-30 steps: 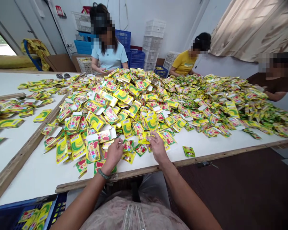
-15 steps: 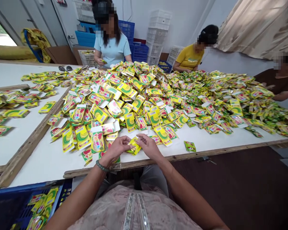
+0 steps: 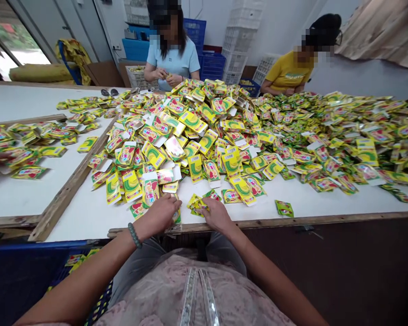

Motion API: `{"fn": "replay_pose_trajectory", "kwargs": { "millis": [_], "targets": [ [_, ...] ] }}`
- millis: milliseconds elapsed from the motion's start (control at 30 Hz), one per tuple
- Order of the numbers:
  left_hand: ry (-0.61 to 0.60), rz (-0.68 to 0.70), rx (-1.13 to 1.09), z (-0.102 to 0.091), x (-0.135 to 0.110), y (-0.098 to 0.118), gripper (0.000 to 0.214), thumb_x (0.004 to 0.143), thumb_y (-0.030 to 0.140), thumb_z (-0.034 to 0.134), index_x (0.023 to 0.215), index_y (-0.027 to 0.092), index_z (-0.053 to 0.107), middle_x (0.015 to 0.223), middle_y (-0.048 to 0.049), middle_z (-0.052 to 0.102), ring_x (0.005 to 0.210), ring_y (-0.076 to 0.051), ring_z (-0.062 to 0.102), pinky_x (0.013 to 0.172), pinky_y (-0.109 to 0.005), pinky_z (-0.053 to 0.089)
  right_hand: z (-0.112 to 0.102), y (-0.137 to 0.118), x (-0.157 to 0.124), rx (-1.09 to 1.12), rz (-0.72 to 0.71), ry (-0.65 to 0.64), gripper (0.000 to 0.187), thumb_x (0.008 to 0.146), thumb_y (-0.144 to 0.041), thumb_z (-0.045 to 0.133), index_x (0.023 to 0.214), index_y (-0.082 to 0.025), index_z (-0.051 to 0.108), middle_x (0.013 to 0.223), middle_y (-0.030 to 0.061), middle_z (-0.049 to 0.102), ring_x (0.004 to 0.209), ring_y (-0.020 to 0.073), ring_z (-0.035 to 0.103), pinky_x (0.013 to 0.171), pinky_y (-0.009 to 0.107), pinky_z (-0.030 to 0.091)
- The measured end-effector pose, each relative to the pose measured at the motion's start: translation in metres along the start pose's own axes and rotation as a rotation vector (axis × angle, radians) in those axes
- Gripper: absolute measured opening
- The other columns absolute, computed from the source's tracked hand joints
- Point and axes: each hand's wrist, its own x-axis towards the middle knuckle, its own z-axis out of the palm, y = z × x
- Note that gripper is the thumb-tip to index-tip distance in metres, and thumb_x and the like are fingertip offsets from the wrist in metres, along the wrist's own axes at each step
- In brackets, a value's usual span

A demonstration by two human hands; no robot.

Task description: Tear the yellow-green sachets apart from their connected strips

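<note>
A big heap of yellow-green sachets and printed cards [image 3: 224, 131] covers the white table [image 3: 326, 203]. My left hand [image 3: 161, 215], a bead bracelet on its wrist, lies curled on a few packets at the table's near edge; its fingers are closed over something I cannot make out. My right hand [image 3: 216, 215] rests just beside it, fingertips pinching a small yellow packet [image 3: 197, 203] at the front of the pile. A lone green sachet [image 3: 284, 208] lies to the right of my right hand.
A second white table [image 3: 23, 194] with packets stands at the left. A blue crate [image 3: 23, 276] with packets sits on the floor by my left knee. Two people work at the far side, with stacked blue and white crates [image 3: 238, 45] behind them.
Both hands came back from the pile toward the near edge, met over a yellow packet, then dropped onto the table. The camera shifted left and down.
</note>
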Motion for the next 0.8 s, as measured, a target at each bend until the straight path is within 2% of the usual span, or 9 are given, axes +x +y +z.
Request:
{"fn": "replay_pose_trajectory", "kwargs": {
  "millis": [133, 200, 267, 333, 433, 500, 567, 667, 800],
  "targets": [
    [0.008, 0.005, -0.054, -0.005, 0.006, 0.001, 0.026, 0.071, 0.012, 0.052, 0.095, 0.017, 0.062, 0.092, -0.0115, 0.060, 0.091, -0.025, 0.055, 0.079, -0.033, 0.042, -0.006, 0.011, 0.004, -0.090, 0.086, 0.102, 0.009, 0.078, -0.021, 0.053, 0.084, -0.018, 0.059, 0.082, 0.0079, 0.062, 0.079, 0.0204, 0.054, 0.068, 0.027, 0.036],
    [0.138, -0.102, -0.160, -0.011, 0.007, -0.007, 0.021, 0.076, 0.020, 0.051, 0.094, 0.020, 0.062, 0.091, -0.0091, 0.060, 0.088, -0.023, 0.057, 0.076, -0.032, 0.043, -0.013, 0.018, 0.004, 0.007, 0.183, 0.168, 0.008, 0.076, -0.026, 0.057, 0.080, -0.019, 0.059, 0.076, 0.0060, 0.062, 0.074, 0.0200, 0.054, 0.065, 0.027, 0.037],
    [0.369, -0.292, -0.330, -0.014, 0.009, -0.013, 0.024, 0.076, 0.030, 0.054, 0.098, 0.020, 0.060, 0.090, -0.0069, 0.061, 0.085, -0.022, 0.058, 0.074, -0.032, 0.044, -0.020, 0.021, 0.003, 0.269, 0.258, 0.216, 0.016, 0.073, -0.034, 0.061, 0.079, -0.019, 0.058, 0.072, 0.0041, 0.062, 0.070, 0.0190, 0.055, 0.061, 0.027, 0.039],
    [0.603, -0.444, -0.643, -0.011, 0.012, -0.014, 0.038, 0.071, 0.037, 0.061, 0.105, 0.020, 0.054, 0.088, -0.0045, 0.062, 0.083, -0.021, 0.060, 0.072, -0.032, 0.047, -0.022, 0.016, 0.000, 0.641, 0.312, 0.244, 0.026, 0.072, -0.040, 0.063, 0.085, -0.018, 0.057, 0.076, 0.0040, 0.063, 0.069, 0.0184, 0.056, 0.059, 0.027, 0.041],
    [0.760, -0.471, -1.191, 0.006, 0.017, -0.002, 0.061, 0.064, 0.040, 0.069, 0.117, 0.021, 0.046, 0.099, -0.0044, 0.061, 0.086, -0.020, 0.061, 0.068, -0.030, 0.052, -0.021, -0.003, -0.003, 1.090, 0.349, 0.237, 0.037, 0.070, -0.040, 0.065, 0.098, -0.018, 0.055, 0.092, 0.0059, 0.065, 0.079, 0.0188, 0.060, 0.065, 0.028, 0.047],
    [0.706, -0.450, -1.404, 0.020, 0.019, 0.009, 0.067, 0.061, 0.039, 0.071, 0.120, 0.022, 0.046, 0.109, -0.0053, 0.060, 0.089, -0.020, 0.062, 0.068, -0.030, 0.053, -0.019, -0.014, -0.003, 1.219, 0.340, 0.209, 0.041, 0.070, -0.039, 0.066, 0.103, -0.019, 0.055, 0.098, 0.0060, 0.065, 0.085, 0.0192, 0.061, 0.073, 0.031, 0.049],
    [0.565, -0.473, -1.454, 0.030, 0.017, 0.016, 0.065, 0.058, 0.038, 0.074, 0.116, 0.021, 0.053, 0.105, -0.0048, 0.063, 0.084, -0.020, 0.063, 0.067, -0.030, 0.053, -0.018, -0.018, -0.002, 1.252, 0.312, 0.187, 0.041, 0.069, -0.038, 0.067, 0.104, -0.020, 0.055, 0.100, 0.0054, 0.065, 0.087, 0.0193, 0.061, 0.078, 0.033, 0.049],
    [0.383, -0.473, -1.355, 0.033, 0.012, 0.016, 0.056, 0.054, 0.037, 0.077, 0.104, 0.018, 0.063, 0.096, -0.0044, 0.068, 0.087, -0.022, 0.062, 0.074, -0.031, 0.050, -0.020, -0.014, -0.004, 1.154, 0.256, 0.145, 0.037, 0.068, -0.036, 0.068, 0.100, -0.019, 0.059, 0.096, 0.0052, 0.066, 0.086, 0.0194, 0.061, 0.079, 0.033, 0.049],
    [0.328, -0.358, -1.213, 0.027, 0.011, 0.013, 0.046, 0.065, 0.043, 0.069, 0.104, 0.019, 0.066, 0.106, -0.0050, 0.067, 0.100, -0.026, 0.058, 0.086, -0.035, 0.045, -0.025, -0.007, -0.003, 0.921, 0.247, 0.139, 0.032, 0.068, -0.038, 0.068, 0.092, -0.018, 0.063, 0.090, 0.0053, 0.066, 0.082, 0.0196, 0.059, 0.074, 0.031, 0.049]
  ]
}}
